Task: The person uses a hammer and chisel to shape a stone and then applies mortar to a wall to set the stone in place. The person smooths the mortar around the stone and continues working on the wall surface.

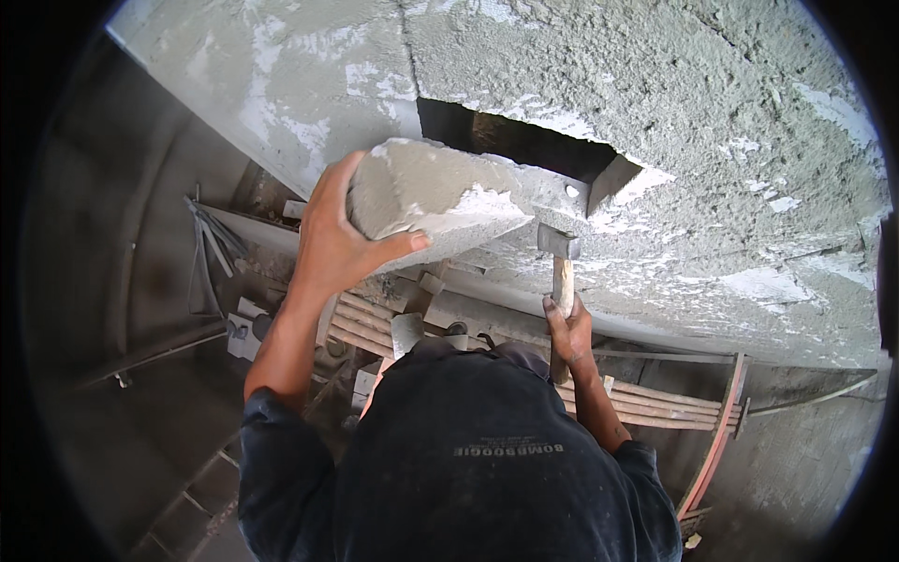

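A rough grey cement-faced block (421, 187) is at the lower-left edge of a dark rectangular opening (524, 140) in a grey plastered wall (712, 122), gripped by a left hand (330, 234), thumb and fingers spread; right hand (573, 335) fingers wrap a wooden-handled steel hatchet (562, 272). Positioning seems underway; the next move likely calls for steadiness.

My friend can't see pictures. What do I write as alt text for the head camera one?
The person's left hand holds a chunky grey block close to a dark hole in a rough grey wall, while the right hand grips a wooden-handled tool with a metal head. Long poles and the person's dark shirt show below.
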A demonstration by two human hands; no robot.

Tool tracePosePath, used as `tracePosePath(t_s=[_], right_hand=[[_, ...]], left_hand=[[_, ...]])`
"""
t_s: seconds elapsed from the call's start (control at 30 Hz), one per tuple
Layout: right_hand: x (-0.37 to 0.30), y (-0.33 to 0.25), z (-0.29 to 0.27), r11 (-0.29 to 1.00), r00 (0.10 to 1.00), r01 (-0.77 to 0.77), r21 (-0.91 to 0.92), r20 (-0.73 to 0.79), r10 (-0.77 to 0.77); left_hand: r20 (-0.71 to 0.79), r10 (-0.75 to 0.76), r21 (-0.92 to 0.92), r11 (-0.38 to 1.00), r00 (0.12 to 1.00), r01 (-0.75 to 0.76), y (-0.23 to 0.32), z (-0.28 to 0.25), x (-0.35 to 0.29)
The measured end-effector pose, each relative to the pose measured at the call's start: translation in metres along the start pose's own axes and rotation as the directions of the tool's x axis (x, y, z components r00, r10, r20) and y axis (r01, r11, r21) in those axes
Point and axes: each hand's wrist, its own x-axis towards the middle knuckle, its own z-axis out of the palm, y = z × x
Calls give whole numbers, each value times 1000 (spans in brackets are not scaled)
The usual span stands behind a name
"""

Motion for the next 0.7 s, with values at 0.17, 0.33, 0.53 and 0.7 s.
tracePosePath(t_s=[0.17, 0.33, 0.53, 0.7], right_hand=[[-8, -10, -25, 997, 997, 75, -1, 0, -75], [-19, -67, -48, 975, 971, 223, 6, 90, -222], [-44, -135, -75, 615, 704, 671, 413, -95, -704], [-29, -94, -76, 606, 606, 795, -34, 48, -794]], left_hand=[[23, 146, 143, 979, 989, -148, 44, -5, 11], [38, 226, 318, 921, 973, -226, 75, 16, 5], [80, 246, 409, 876, 966, -257, 98, 40, -15], [42, 232, 420, 878, 972, -228, 98, 40, -11]])
